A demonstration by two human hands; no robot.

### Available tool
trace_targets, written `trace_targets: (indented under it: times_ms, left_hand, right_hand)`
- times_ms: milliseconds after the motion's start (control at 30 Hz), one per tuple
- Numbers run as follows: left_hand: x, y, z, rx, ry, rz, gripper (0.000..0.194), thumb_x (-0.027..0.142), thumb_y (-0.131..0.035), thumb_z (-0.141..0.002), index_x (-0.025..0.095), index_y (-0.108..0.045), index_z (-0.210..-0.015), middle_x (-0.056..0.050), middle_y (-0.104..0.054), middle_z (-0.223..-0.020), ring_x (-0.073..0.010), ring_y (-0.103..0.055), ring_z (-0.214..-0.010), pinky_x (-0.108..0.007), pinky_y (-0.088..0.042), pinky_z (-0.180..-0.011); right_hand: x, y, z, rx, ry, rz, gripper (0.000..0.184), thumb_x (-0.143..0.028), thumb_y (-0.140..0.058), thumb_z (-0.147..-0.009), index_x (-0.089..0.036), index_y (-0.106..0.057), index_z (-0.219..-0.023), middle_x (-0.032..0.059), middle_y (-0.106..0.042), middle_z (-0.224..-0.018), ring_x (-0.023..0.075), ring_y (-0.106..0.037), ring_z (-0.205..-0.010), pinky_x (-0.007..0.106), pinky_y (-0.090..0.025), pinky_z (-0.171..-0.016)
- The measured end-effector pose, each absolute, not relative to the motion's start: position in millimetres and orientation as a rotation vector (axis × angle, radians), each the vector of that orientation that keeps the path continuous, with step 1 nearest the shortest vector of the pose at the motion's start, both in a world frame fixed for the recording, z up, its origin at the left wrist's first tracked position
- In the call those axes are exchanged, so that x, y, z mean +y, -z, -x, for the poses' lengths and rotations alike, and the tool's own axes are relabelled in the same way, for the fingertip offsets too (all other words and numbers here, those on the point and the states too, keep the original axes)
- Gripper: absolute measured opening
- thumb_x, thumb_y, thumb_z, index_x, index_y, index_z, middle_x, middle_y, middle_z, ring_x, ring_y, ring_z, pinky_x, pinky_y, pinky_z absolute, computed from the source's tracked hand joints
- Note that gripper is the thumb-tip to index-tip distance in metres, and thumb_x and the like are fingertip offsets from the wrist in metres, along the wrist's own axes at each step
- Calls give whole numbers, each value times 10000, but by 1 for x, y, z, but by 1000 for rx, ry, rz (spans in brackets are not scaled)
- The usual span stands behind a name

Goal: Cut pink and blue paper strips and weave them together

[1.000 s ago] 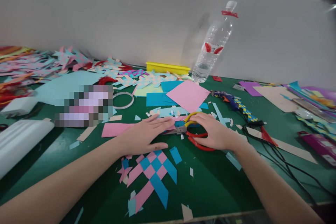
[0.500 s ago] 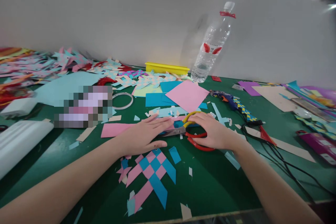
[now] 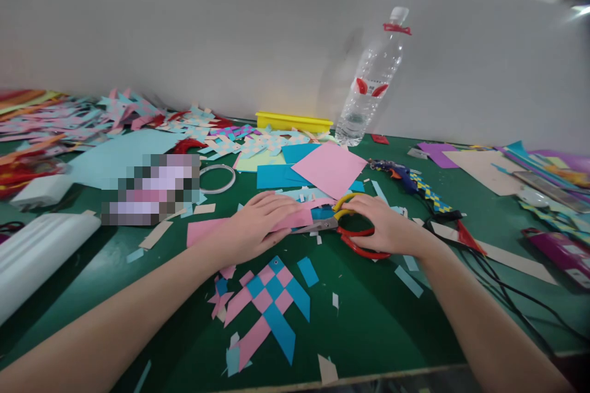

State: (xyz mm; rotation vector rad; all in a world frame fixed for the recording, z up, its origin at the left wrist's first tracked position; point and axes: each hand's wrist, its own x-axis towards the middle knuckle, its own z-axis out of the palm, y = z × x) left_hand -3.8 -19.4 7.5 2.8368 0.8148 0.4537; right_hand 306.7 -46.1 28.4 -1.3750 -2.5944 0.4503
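Observation:
My left hand (image 3: 260,224) lies palm down on a pink paper strip (image 3: 207,231), fingers stretched out along it and the thumb lower down. One end of the strip shows past the fingertips. My right hand (image 3: 378,224) is closed on scissors (image 3: 357,239) with one yellow and one red handle loop. Their metal blades point left, and the tips come close to my left hand, partly hidden by it. Blue paper shows just above the blades. Nearer me lies a woven pink-and-blue paper fish (image 3: 270,295), flat on the table.
Pink (image 3: 329,169) and blue paper sheets (image 3: 279,177) lie beyond my hands. A roll of tape (image 3: 217,179) is at left, and a water bottle (image 3: 369,83) leans against the wall. Black cables (image 3: 488,282) run at right. Small scraps are scattered over the green table (image 3: 382,325).
My right hand and the scissors have shifted slightly right. My left thumb has drawn in towards the fingers, and more of the pink strip's end shows. The view has shifted a little.

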Motion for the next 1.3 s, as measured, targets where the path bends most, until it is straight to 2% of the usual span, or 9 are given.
trace_targets:
  times_ms: [133, 267, 433, 733, 967, 1033, 1100, 1200, 1300]
  left_hand:
    - [-9, -12, 23, 937, -426, -2843, 426, 468, -372, -966, 258, -507, -1311, -43, -591, -1291, -227, -515, -1193, -400, -367, -1024]
    - [-1, -16, 38, 1084, -336, -2702, 492, 568, -444, -899, 245, -578, -1246, -63, -659, -1163, -243, -598, -1034, -411, -416, -946]
    - [3, -12, 40, 1100, -335, -2509, 380, 499, -485, -895, 274, -649, -1153, -35, -695, -1078, -207, -632, -939, -320, -483, -811]
    - [-6, -12, 26, 1095, -415, -2402, 355, 444, -468, -914, 255, -640, -1160, -29, -666, -1171, -219, -621, -1022, -312, -500, -846]
    - [-15, -6, 8, 1113, -490, -2324, 411, 369, -454, -924, 238, -496, -1312, -29, -700, -1016, -200, -647, -943, -314, -513, -822]
    - [-16, -4, 4, 1112, -504, -2326, 406, 380, -434, -937, 243, -481, -1316, -33, -685, -1066, -193, -644, -958, -318, -514, -839]
    - [-16, -3, 4, 1117, -553, -2397, 429, 387, -408, -949, 237, -436, -1350, -55, -629, -1197, -206, -602, -1065, -345, -498, -890]
    - [-15, -3, 6, 1099, -585, -2593, 440, 376, -343, -977, 210, -398, -1380, -83, -510, -1366, -233, -464, -1256, -408, -406, -1018]
    - [-13, -4, 8, 940, -452, -2759, 419, 304, -237, -1010, 222, -414, -1382, -51, -457, -1432, -202, -376, -1340, -400, -307, -1096]
  right_hand:
    - [-45, -26, -310, -2597, -469, 1381, 454, -350, -636, -765, -287, -550, -1207, 54, -558, -1285, 289, -473, -1227, 461, -368, -1015]
    - [-45, -27, -314, -2601, -478, 1403, 447, -358, -625, -779, -290, -546, -1213, 55, -546, -1300, 292, -461, -1242, 458, -368, -1021]
    - [-47, -31, -314, -2598, -469, 1424, 433, -362, -632, -772, -290, -556, -1193, 56, -541, -1304, 299, -478, -1221, 461, -383, -1005]
    - [-48, -30, -310, -2594, -495, 1387, 469, -347, -635, -766, -291, -523, -1218, 51, -529, -1316, 296, -440, -1258, 479, -348, -1039]
    - [-47, -30, -314, -2577, -495, 1375, 499, -361, -652, -748, -279, -525, -1224, 65, -520, -1328, 304, -428, -1270, 491, -332, -1053]
    - [-46, -30, -314, -2575, -492, 1372, 491, -361, -654, -747, -280, -532, -1216, 61, -527, -1319, 300, -435, -1264, 489, -334, -1052]
    - [-46, -29, -314, -2576, -491, 1366, 486, -368, -655, -745, -278, -539, -1208, 61, -540, -1304, 297, -445, -1256, 485, -341, -1049]
    - [-45, -28, -314, -2585, -491, 1350, 487, -385, -649, -752, -276, -540, -1214, 61, -550, -1291, 293, -452, -1250, 478, -347, -1047]
    - [-44, -27, -314, -2594, -490, 1345, 494, -390, -645, -756, -284, -534, -1226, 55, -547, -1299, 288, -453, -1251, 474, -350, -1047]
